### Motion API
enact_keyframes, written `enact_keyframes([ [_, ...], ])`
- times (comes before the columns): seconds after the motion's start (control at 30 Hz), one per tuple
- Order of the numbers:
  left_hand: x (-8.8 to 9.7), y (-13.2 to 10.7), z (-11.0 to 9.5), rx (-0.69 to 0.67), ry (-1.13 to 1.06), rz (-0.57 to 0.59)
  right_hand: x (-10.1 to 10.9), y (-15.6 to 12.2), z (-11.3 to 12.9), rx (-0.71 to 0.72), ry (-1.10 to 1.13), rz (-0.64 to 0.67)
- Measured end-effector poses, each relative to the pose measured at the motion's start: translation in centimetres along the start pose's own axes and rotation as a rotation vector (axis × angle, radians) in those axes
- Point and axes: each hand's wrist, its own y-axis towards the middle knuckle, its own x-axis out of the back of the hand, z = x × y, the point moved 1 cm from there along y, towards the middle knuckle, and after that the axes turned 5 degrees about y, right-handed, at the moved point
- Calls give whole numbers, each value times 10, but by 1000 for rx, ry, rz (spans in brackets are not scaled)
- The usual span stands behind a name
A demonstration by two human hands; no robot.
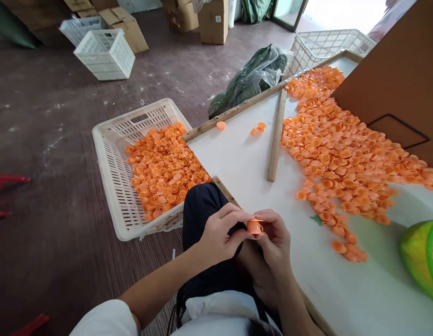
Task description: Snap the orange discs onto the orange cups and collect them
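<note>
Above my lap, a small orange plastic cup (254,227) with a little handle is held between both hands. A flat orange disc lies against its top edge. My left hand (221,233) pinches the cup from the left with thumb and forefinger. From the other side, my right hand (274,238) is closed on it, its thumb tip low by the handle and some fingers hidden. To the right, a large heap of similar orange cups and pieces (335,149) spreads over the white tabletop (237,158).
A white plastic crate (111,186) full of orange pieces stands left of my knee. A wooden strip (276,140) divides the tabletop. A brown board (394,84) leans over the heap. At the right sits a yellow-green container (417,256). A few loose pieces (257,129) lie beyond my hands.
</note>
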Motion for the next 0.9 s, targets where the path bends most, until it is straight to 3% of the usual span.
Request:
enact_keyframes([
  [0.33,-7,-3,-4,-43,62,26,3,-15,-7,-52,57,-120],
  [0.5,-1,6,10,80,114,96,0,-3,-17,-139,23,-46],
  [0.57,17,11,27,155,182,28,6,5,-17,-150,-16,24],
  [0.63,46,13,52,269,313,-128,18,7,-16,-158,-114,46],
  [0.7,83,10,80,372,521,-269,37,3,-16,-194,-258,5],
  [0.8,132,3,117,413,873,-355,68,-14,-24,-283,-419,-66],
  [0.87,143,7,133,401,993,-381,82,-27,-33,-345,-467,-68],
  [0.9,141,14,139,388,1003,-376,87,-33,-37,-370,-480,-68],
])
